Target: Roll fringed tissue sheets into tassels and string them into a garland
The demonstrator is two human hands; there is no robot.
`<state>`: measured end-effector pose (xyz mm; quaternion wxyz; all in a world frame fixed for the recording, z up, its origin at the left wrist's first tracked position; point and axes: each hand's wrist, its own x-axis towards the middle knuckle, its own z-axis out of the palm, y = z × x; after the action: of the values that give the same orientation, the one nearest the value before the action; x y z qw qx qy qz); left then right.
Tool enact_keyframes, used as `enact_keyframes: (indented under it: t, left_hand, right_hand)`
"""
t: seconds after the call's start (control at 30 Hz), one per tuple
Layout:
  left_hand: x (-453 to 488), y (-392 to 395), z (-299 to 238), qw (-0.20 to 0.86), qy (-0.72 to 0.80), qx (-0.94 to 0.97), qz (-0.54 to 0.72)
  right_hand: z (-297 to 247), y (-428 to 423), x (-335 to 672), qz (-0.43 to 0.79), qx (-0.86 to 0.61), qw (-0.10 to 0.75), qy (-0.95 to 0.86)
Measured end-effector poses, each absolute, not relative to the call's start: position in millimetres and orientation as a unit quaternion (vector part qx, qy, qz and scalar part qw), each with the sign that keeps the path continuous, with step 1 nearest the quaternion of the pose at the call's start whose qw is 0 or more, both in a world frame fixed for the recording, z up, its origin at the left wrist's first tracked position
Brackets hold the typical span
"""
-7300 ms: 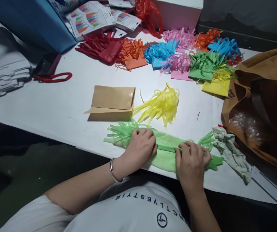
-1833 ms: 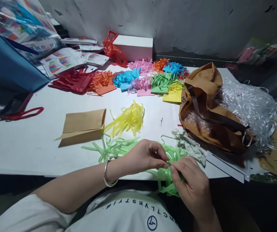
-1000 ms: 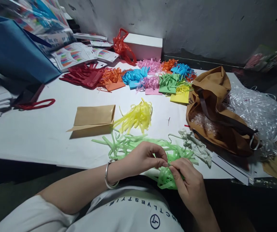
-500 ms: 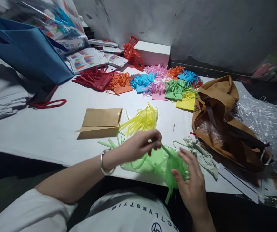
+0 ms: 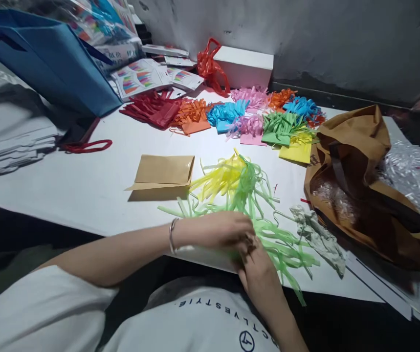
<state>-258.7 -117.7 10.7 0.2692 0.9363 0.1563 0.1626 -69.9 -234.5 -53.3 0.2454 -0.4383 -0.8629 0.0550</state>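
Observation:
My left hand point(image 5: 232, 231) and my right hand point(image 5: 263, 271) meet at the table's front edge, fingers curled inward and touching. What they pinch is blurred and hidden. Loose green tissue strips point(image 5: 285, 242) fan out from behind them to the right, and a few reach left. Just beyond, a green tissue tassel point(image 5: 245, 183) lies across a yellow tissue tassel point(image 5: 219, 177). Left of these is a folded brown paper piece point(image 5: 164, 169).
Bundled fringes, including a dark red one point(image 5: 154, 108), line the back before a white box point(image 5: 246, 66). A brown bag point(image 5: 349, 146) and crumpled pale paper point(image 5: 320, 242) are at right. A blue bag point(image 5: 55, 63) and stacked white sheets point(image 5: 8, 137) stand left.
The green tassel between my hands now lies on the yellow one, let go. My hands have come together nearer the front edge, by the other green strips. The view has shifted slightly.

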Motion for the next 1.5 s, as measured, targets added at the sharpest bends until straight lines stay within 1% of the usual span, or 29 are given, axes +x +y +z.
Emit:
enact_keyframes:
  t: [0.07,0.13,0.2,0.27,0.33,0.43,0.6,0.7,0.77,0.8,0.87,0.93,0.97,1.0,1.07,1.17,1.23,1.3,1.4,1.5]
  left_hand:
    - [-264,-148,-4,0.215,0.153,0.957,0.123]
    - [-280,-160,-16,0.149,0.202,0.961,0.115]
    - [-304,-160,-24,0.109,0.263,0.952,0.116]
    - [-329,-157,-27,0.098,0.322,0.933,0.128]
    - [-347,-157,-27,0.112,0.365,0.912,0.153]
    - [-355,-165,-23,0.120,0.382,0.897,0.187]
    - [-346,-176,-23,0.027,0.435,0.885,0.166]
    - [-343,-177,-21,-0.013,0.504,0.848,0.161]
    - [-336,-179,-17,-0.023,0.527,0.830,0.180]
    - [-330,-181,-14,-0.016,0.512,0.837,0.189]
    - [-316,-185,-12,0.024,0.423,0.887,0.185]
    - [-305,-187,-16,0.072,0.316,0.934,0.150]
    - [-305,-186,-20,0.082,0.294,0.943,0.132]
    - [-308,-183,-24,0.080,0.302,0.942,0.121]
    - [-323,-176,-33,0.049,0.383,0.914,0.127]
    - [-349,-173,-35,-0.025,0.524,0.828,0.199]
    - [-350,-181,-29,-0.041,0.539,0.801,0.257]
    - [-336,-196,-24,-0.005,0.461,0.847,0.266]
    - [-302,-216,-27,0.072,0.304,0.928,0.201]
    - [-285,-222,-37,0.115,0.278,0.935,0.189]
  right_hand:
    - [-61,-236,-66,0.050,-0.442,0.237,-0.864]
    - [-64,-238,-62,0.040,-0.445,0.229,-0.865]
    - [-65,-240,-60,0.023,-0.447,0.224,-0.866]
    - [-66,-242,-59,0.012,-0.451,0.222,-0.864]
    - [-66,-243,-60,0.007,-0.451,0.226,-0.864]
    - [-64,-243,-62,0.004,-0.444,0.243,-0.862]
    - [-55,-249,-53,-0.021,-0.485,0.281,-0.828]
    - [-49,-254,-47,-0.063,-0.529,0.281,-0.798]
    - [-48,-256,-49,-0.080,-0.530,0.277,-0.798]
    - [-48,-256,-52,-0.077,-0.514,0.272,-0.810]
    - [-50,-254,-59,-0.054,-0.464,0.256,-0.846]
    - [-54,-252,-63,-0.027,-0.425,0.243,-0.871]
    - [-56,-251,-63,-0.019,-0.419,0.242,-0.875]
    - [-58,-252,-62,-0.014,-0.418,0.242,-0.875]
    - [-62,-254,-58,-0.013,-0.425,0.247,-0.871]
    - [-65,-261,-54,-0.022,-0.433,0.269,-0.860]
    - [-65,-264,-55,-0.022,-0.436,0.293,-0.851]
    - [-65,-265,-59,-0.014,-0.436,0.311,-0.844]
    - [-64,-265,-61,0.010,-0.422,0.317,-0.850]
    - [-60,-266,-54,0.043,-0.408,0.315,-0.856]
